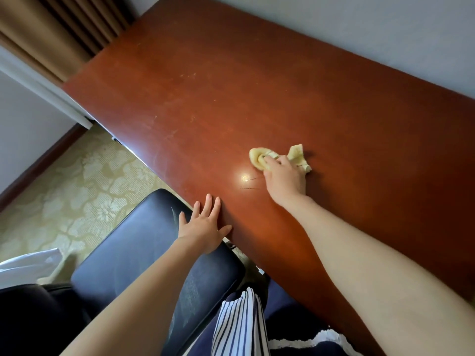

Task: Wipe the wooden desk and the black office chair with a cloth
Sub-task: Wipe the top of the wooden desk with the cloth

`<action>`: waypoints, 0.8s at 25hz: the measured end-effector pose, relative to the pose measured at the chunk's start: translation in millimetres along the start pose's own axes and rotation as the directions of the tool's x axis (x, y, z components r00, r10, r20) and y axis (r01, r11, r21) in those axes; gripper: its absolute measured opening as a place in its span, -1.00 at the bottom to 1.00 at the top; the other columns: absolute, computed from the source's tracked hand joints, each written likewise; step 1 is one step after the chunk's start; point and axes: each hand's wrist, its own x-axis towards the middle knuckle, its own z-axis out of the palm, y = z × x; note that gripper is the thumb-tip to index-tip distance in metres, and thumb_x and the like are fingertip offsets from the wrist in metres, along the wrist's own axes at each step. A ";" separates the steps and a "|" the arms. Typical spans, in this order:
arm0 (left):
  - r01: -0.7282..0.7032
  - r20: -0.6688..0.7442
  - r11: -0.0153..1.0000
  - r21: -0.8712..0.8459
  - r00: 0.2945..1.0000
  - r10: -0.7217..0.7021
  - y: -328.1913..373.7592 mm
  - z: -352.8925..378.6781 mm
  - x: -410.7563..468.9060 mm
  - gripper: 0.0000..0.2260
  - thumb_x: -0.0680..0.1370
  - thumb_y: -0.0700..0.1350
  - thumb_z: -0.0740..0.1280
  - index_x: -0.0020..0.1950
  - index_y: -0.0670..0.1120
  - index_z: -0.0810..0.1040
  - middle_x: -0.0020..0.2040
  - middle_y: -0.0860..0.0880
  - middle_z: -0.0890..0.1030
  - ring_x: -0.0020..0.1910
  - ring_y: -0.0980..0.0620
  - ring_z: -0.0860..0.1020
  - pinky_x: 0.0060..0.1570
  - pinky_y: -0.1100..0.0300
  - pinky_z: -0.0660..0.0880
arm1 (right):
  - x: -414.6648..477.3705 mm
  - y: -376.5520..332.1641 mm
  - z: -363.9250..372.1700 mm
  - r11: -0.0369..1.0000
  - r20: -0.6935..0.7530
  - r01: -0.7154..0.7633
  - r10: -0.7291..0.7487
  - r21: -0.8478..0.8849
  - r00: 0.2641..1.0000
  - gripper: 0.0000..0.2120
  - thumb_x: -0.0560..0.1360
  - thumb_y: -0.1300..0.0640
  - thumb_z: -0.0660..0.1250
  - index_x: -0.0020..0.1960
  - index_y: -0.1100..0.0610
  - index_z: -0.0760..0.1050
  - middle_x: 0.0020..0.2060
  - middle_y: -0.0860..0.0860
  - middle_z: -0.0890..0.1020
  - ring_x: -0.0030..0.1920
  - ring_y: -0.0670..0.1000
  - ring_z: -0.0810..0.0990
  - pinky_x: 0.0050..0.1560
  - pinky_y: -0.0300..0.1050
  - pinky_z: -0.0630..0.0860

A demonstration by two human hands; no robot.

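Wiping looks unfinished: right hand (pixel 285 177) grips a crumpled yellow cloth (pixel 258 156) on the reddish wooden desk (pixel 231 86); left hand (pixel 205 226) lies flat at the front edge, fingers (pixel 208 202) straight; black padded office chair (pixel 138 242) probably awaits.

The long reddish-brown wooden table (pixel 231 104) is polished and glossy, with a bright glare and fine scratches just at eight o'clock of the soft, crumpled pale-yellow cloth (pixel 259 156). The black leather-like office chair (pixel 133 242) looks smooth with a slight sheen.
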 end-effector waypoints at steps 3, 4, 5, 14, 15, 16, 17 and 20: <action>-0.008 0.020 1.000 0.002 1.000 0.008 -2.7 -1.7 -0.1 -0.35 0.60 0.24 0.01 0.54 0.08 -0.28 0.54 0.08 -0.27 0.54 -0.06 -0.17 0.44 -0.21 -0.10 | -21.8 -14.4 13.4 0.973 0.063 0.230 -0.228 -0.015 0.972 -0.64 0.57 0.08 0.17 0.36 -0.04 0.38 0.17 0.05 0.49 0.17 0.14 0.46 0.19 0.04 0.31; -0.009 0.019 1.000 0.004 1.000 0.009 -3.3 -2.0 0.5 -0.35 0.60 0.24 0.01 0.54 0.08 -0.28 0.54 0.08 -0.27 0.54 -0.06 -0.17 0.44 -0.21 -0.10 | -29.6 -15.3 15.3 0.957 0.096 0.289 -0.286 -0.014 0.953 -0.64 0.56 0.09 0.18 0.35 -0.04 0.38 0.17 0.04 0.49 0.18 0.12 0.45 0.21 0.04 0.30; -0.008 0.017 1.000 0.005 1.000 0.008 -3.6 -2.0 1.4 -0.35 0.60 0.24 0.01 0.54 0.07 -0.28 0.55 0.08 -0.27 0.54 -0.06 -0.16 0.44 -0.22 -0.09 | -36.9 -14.8 15.9 0.941 0.138 0.339 -0.335 -0.007 0.932 -0.64 0.56 0.09 0.18 0.35 -0.04 0.38 0.18 0.03 0.49 0.20 0.10 0.44 0.24 0.04 0.27; 0.008 -0.082 0.966 -0.260 0.996 -0.030 1.8 -1.8 0.9 -0.45 0.57 0.12 0.18 0.52 0.02 0.15 0.56 0.02 0.03 0.51 -0.07 0.10 0.43 -0.12 0.04 | -79.2 -0.2 -8.2 0.938 0.490 0.286 -0.346 0.196 0.800 -0.61 0.43 0.22 0.24 0.18 -0.09 0.55 0.13 -0.04 0.60 0.06 0.05 0.54 0.11 -0.01 0.51; -0.024 -0.172 0.927 -0.374 0.984 -0.044 5.7 -1.5 -0.9 -0.60 0.57 0.08 0.20 0.38 -0.02 0.38 0.48 -0.04 0.26 0.38 -0.07 0.30 0.36 -0.03 0.22 | -79.7 0.7 -15.0 0.940 0.467 0.238 -0.330 0.246 0.821 -0.64 0.40 0.24 0.25 0.11 -0.06 0.59 0.09 -0.03 0.61 -0.01 0.04 0.56 -0.01 -0.02 0.56; -0.078 -0.267 0.864 -0.498 0.961 -0.067 10.9 -0.4 -4.8 -0.74 0.57 0.06 0.21 0.13 -0.06 0.51 0.26 -0.07 0.48 0.15 -0.05 0.45 0.15 0.06 0.37 | -81.4 0.4 -22.8 0.931 0.411 0.182 -0.307 0.316 0.858 -0.68 0.38 0.25 0.27 0.03 -0.02 0.62 0.04 -0.01 0.63 -0.07 0.05 0.58 -0.08 -0.02 0.58; -0.137 -0.328 0.783 -0.607 0.940 -0.090 16.7 0.0 -10.8 -0.75 0.58 0.07 0.21 -0.11 -0.10 0.50 -0.03 -0.05 0.54 -0.09 -0.02 0.46 -0.09 0.13 0.39 | -83.4 -1.0 -30.1 0.906 0.343 0.116 -0.269 0.407 0.900 -0.71 0.37 0.25 0.30 -0.01 -0.02 0.63 -0.02 0.01 0.65 -0.09 0.07 0.60 -0.11 -0.04 0.58; -0.234 -0.312 0.453 -0.860 0.944 -0.106 24.7 -2.3 -25.6 -0.64 0.59 0.02 0.22 -0.27 -0.23 0.47 -0.31 -0.09 0.51 -0.27 -0.08 0.45 -0.23 0.13 0.41 | -93.1 -7.4 -46.3 0.737 0.250 -0.019 -0.205 0.676 0.946 -0.72 0.38 0.23 0.39 0.02 -0.05 0.62 -0.12 -0.08 0.66 -0.13 -0.02 0.60 -0.19 -0.30 0.51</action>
